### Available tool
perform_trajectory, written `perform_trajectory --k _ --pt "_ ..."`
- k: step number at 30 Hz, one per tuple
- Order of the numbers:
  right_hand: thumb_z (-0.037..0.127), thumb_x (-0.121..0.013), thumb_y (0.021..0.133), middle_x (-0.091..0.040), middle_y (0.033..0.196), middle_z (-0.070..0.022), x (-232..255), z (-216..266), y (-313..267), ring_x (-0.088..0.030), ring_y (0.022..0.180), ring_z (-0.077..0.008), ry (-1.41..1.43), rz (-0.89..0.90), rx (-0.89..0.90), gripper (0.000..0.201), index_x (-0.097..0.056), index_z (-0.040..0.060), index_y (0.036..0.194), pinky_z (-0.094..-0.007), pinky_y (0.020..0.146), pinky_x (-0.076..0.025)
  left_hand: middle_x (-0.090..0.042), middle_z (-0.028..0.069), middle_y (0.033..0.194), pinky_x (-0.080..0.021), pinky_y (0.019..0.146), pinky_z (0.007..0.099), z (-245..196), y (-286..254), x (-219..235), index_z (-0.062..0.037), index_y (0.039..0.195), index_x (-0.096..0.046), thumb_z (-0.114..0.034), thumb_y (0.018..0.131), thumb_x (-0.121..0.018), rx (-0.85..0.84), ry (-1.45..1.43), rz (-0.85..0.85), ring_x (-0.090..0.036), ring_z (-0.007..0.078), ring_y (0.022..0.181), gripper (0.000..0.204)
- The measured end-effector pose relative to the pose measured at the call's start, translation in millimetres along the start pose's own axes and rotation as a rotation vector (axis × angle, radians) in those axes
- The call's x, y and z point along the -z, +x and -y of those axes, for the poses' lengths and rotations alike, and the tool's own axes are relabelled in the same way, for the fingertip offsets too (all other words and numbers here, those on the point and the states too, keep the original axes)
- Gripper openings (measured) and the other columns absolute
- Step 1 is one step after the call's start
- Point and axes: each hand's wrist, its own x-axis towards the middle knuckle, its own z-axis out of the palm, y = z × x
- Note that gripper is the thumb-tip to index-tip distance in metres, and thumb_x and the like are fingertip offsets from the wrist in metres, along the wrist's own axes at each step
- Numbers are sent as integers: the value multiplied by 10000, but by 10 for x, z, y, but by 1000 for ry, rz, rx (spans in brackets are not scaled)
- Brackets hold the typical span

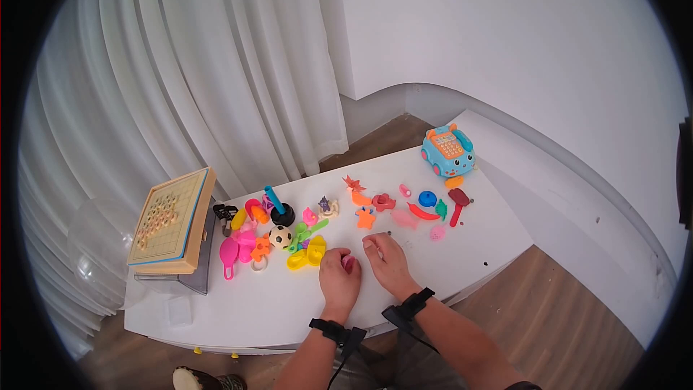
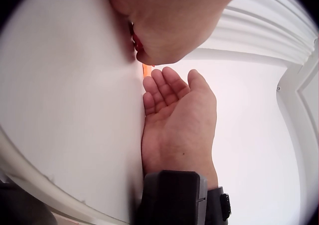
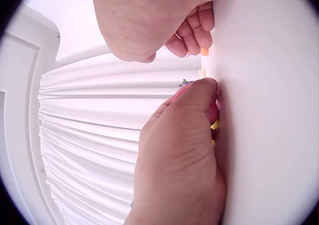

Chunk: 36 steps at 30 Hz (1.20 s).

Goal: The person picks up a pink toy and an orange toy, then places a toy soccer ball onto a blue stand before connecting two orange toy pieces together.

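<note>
My left hand (image 1: 339,280) grips a small pink toy (image 1: 348,263) close over the white table. Most of that toy is hidden by the fingers; in the right wrist view its pink surface (image 3: 214,113) shows beside the thumb of the left hand (image 3: 179,140). My right hand (image 1: 390,261) rests on its edge just to the right, holding nothing. The left wrist view shows the right hand (image 2: 177,120) with its palm toward the left hand and its fingers loosely bent. Yellow toy cups (image 1: 309,253) lie left of the left hand.
Left of the hands lie a small football (image 1: 281,237), a pink paddle (image 1: 229,251) and other toys. A game board (image 1: 170,220) leans at the far left. Toy food, including a red chili (image 1: 423,212), lies beyond the right hand. A blue toy phone (image 1: 448,152) stands back right.
</note>
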Motion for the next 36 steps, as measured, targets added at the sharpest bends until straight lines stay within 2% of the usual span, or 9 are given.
perform_trajectory --k 10,17,19,25,32,35,36 --pt "248 -619 1038 -702 1013 -143 -9 -26 -2 -683 930 -330 6 10 -19 230 -679 27 1064 -453 838 -531 -707 170 1022 -565 864 421 -84 5 25 -15 1108 -666 -114 830 -786 67 -41 -5 -699 350 953 318" --pt "254 -618 1039 -702 1013 -143 -4 -7 0 -682 931 -329 -4 11 -11 235 -680 28 1060 -450 836 -531 -705 163 1016 -567 852 408 -33 -2 6 -17 1128 -662 -96 836 -778 33 -10 -14 -700 333 940 324" --pt "255 -617 1040 -702 1008 -141 -10 -18 0 -682 928 -329 -13 5 1 235 -680 29 1059 -449 830 -532 -703 154 1009 -565 861 400 -39 -1 22 -19 1143 -659 -74 831 -777 161 -114 38 -699 319 939 338" --pt "260 -618 1040 -704 1004 -142 8 11 0 -684 929 -330 -9 14 -14 242 -680 27 1056 -451 825 -532 -701 150 1014 -563 870 398 -47 1 17 -17 1168 -652 -74 820 -786 61 -41 8 -698 319 941 377" --pt "264 -617 1041 -707 1011 -145 8 15 0 -685 930 -331 -2 18 -17 251 -682 22 1052 -451 833 -531 -703 154 1019 -558 889 410 -54 0 13 -16 1168 -653 -80 826 -780 71 -45 -2 -696 329 968 371" --pt "260 -618 1040 -706 1008 -144 3 7 1 -685 929 -331 -8 18 -16 246 -681 22 1053 -451 835 -531 -697 143 1002 -564 853 390 -19 -6 -6 -14 1160 -653 -63 827 -775 26 -31 -34 -695 303 926 358" --pt "257 -619 1040 -705 1005 -144 2 7 0 -685 929 -331 -10 15 -12 243 -680 23 1054 -450 834 -531 -691 146 1004 -561 850 408 -14 -6 -3 -22 1156 -657 -57 829 -768 84 -90 -4 -685 317 932 347"
